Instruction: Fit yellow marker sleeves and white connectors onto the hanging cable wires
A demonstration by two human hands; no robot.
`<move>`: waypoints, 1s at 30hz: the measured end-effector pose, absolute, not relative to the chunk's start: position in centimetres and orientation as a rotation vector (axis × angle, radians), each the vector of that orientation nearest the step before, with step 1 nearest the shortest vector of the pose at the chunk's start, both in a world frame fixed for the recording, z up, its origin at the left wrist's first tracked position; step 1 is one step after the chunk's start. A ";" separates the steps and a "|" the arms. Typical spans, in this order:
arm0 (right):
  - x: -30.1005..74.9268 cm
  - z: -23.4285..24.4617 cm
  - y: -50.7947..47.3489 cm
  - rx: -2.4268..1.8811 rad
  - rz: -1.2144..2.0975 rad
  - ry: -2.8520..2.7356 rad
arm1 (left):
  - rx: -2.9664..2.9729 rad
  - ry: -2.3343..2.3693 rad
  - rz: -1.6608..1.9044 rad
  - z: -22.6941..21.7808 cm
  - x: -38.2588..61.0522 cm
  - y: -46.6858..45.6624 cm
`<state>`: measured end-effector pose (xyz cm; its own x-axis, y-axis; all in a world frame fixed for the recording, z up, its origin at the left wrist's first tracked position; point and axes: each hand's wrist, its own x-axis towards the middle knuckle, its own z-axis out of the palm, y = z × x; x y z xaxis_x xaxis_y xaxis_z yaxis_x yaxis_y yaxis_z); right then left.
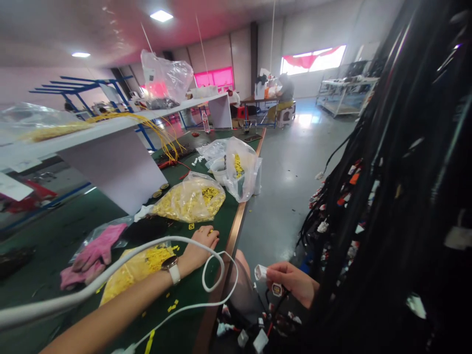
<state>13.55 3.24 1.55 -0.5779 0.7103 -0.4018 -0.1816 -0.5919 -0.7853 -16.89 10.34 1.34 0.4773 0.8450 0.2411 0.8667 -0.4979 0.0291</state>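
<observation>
My left hand (pixel 202 243), with a watch on its wrist, is over the green table mat with its fingers curled. A small yellow plastic piece (pixel 210 231) shows between those fingers. Beside it lie an open bag of yellow pieces (pixel 160 258) and a fuller clear bag (pixel 184 201). Off the table's right edge, my right hand (pixel 295 282) is closed on a white connector (pixel 261 273). Just below hangs another white connector (pixel 276 289) on black wire. More connectors (pixel 260 340) lie or hang under this hand.
A thick bundle of black cables (pixel 391 196) hangs close on the right. A white cable (pixel 121 260) loops across the front. Pink gloves (pixel 98 250) lie left on the table, under a white shelf (pixel 121 162). A bag-lined tub (pixel 221 172) stands farther back. A person (pixel 285 91) sits at a distant table.
</observation>
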 end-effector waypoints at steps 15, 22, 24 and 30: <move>13.9 1.7 3.3 -0.949 2.183 -1.035 | -2.556 -2.026 -0.115 6.9 -20.8 12.3; 13.7 1.7 3.3 -0.950 2.184 -1.020 | -2.344 -2.153 0.194 6.8 -22.2 13.5; 13.7 1.8 3.2 -0.973 2.189 -1.002 | -2.348 -2.145 0.231 6.4 -21.6 13.6; 13.7 2.1 2.9 -1.011 2.176 -0.979 | -2.304 -2.121 0.252 6.7 -19.8 13.3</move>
